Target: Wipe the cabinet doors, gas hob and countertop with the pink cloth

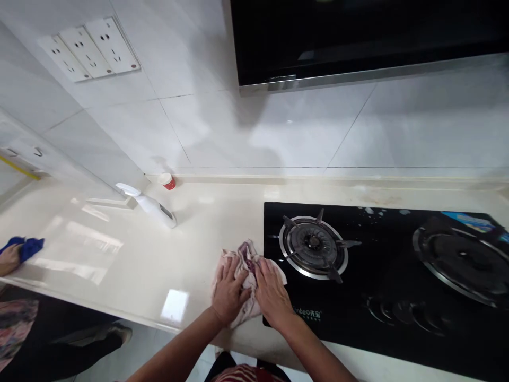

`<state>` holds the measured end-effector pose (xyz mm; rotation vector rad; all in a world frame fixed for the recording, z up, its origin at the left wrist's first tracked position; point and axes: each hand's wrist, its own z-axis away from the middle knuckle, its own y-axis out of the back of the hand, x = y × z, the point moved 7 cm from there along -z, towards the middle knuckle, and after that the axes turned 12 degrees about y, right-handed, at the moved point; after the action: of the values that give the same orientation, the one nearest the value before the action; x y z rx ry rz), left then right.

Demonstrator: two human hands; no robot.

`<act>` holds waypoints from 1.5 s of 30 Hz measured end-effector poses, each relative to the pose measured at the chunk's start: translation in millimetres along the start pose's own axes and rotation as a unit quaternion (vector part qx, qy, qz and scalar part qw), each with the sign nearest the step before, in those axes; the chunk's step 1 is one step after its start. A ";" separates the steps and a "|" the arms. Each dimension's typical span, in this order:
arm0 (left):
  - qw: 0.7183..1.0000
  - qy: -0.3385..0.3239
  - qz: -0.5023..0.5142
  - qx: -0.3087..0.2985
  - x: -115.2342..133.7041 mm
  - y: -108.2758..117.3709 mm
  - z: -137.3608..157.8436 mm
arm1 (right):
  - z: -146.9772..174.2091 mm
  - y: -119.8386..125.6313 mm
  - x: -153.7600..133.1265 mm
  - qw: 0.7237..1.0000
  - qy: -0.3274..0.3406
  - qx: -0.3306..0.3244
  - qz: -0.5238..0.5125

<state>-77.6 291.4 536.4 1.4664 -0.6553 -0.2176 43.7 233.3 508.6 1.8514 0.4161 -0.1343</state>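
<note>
A crumpled pale pink cloth (248, 307) with a dark purple patch lies on the cream counter, its right edge reaching the black gas hob (382, 249). My left hand (229, 292) presses down on the left part of it, fingers spread flat. On the right part rests my right hand (274, 292), fingers stretched out, close to the hob's left edge. Neither hand's fingers are wrapped round the cloth. The nearer burner (314, 244) with its metal pan support is to the right of my hands.
A white spray bottle (149, 205) lies or leans on the counter (199, 228), near a red and white paper cup (167, 181). At far left another person's hand (10, 260) is on a blue cloth (29, 248). A black range hood (358, 42) overhangs the hob.
</note>
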 end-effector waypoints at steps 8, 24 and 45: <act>0.976 0.211 -0.010 0.051 -54.5 28.6 0.5 | -6.0 17.9 -20.1 0.994 0.061 0.028 -0.092; 0.992 -0.006 0.116 -0.047 2.8 -12.1 -86.0 | 48.9 16.1 -8.0 0.982 -0.125 0.078 0.114; 0.993 -0.007 -0.084 -0.088 -395.5 110.7 152.8 | 61.8 10.5 -2.7 0.974 -0.112 0.122 0.153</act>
<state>-506.6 380.4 528.7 1.3502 -0.5107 -0.4058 52.0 171.9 499.1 2.0912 -0.0469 -0.1876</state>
